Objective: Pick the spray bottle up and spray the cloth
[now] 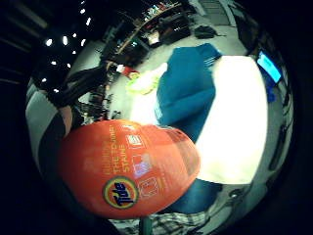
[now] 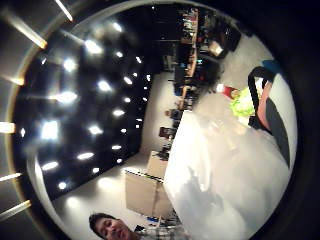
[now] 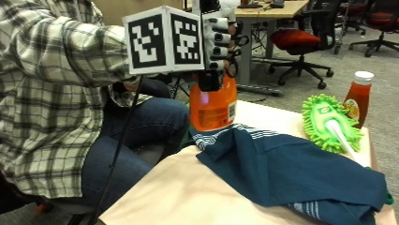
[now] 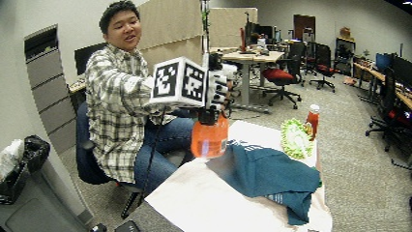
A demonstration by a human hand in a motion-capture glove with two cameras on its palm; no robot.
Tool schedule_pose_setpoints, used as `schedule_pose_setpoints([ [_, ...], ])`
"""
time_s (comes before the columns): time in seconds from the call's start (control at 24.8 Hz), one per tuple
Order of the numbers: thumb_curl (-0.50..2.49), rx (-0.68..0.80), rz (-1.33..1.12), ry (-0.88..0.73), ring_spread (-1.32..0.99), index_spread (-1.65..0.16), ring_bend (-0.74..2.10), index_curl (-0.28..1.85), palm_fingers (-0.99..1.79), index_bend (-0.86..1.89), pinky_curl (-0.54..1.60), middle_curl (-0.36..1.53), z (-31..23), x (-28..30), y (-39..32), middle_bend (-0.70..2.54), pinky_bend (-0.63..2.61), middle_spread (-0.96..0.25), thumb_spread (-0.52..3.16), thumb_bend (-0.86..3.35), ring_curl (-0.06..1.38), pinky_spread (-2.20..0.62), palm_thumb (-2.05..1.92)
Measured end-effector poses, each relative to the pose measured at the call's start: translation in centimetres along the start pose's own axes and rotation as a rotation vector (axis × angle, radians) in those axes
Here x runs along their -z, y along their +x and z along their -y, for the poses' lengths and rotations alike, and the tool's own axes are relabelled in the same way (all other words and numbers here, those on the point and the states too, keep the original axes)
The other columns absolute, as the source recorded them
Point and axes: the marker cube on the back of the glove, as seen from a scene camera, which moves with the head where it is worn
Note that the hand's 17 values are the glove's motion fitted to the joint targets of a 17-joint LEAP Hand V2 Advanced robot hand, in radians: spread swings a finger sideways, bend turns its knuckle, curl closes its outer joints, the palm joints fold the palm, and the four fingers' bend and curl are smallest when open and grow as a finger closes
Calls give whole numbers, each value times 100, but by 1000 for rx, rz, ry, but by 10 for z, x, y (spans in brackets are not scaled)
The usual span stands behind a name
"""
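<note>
Gripped at its neck by the gloved right hand [image 3: 215, 42], the orange spray bottle [image 3: 213, 105] hangs upright below the curled fingers, its base just over the near edge of the table [image 3: 187, 197]. Whether the base is lifted clear or touches the cloth cannot be told from the outside view. In the little finger side palm view the bottle's orange body fills the space close under the palm, label outward.

Beyond and below the grip, the blue cloth [image 3: 293, 173] is spread in loose folds across the table, its striped hem lying right beside the bottle's base. Farther from the hand, past the cloth, a green mop head [image 3: 330, 124] is laid, and a ketchup bottle [image 3: 358, 96] stands just behind it.

The pick-up is judged to be done or nearly so; spraying is not yet seen. The nozzle is hidden behind the hand, so its aim cannot be read. Risks from here: if the nozzle is left pointing away from the cloth, the spray would be wasted on the table or the person's lap; if a finger is shifted to the trigger, the hold on the neck could be weakened and the bottle let slip; the hem could be dragged if the base catches it
</note>
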Motion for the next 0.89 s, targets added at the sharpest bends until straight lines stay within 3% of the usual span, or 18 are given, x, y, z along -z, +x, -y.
schedule_pose_setpoints([
  [0.16,73,87,172,-90,-20,-26,56,59,129,41,39,51,-10,-50,-40,61,28,-12,-11,-2,47,-9,107],
  [0.44,74,133,297,-209,-19,-25,56,59,123,39,39,51,1,-121,-27,60,26,-11,-7,-2,47,-7,110],
  [0.89,76,98,240,-228,-18,-25,53,60,119,36,39,51,31,-183,22,56,20,-11,1,-2,47,-6,113],
])
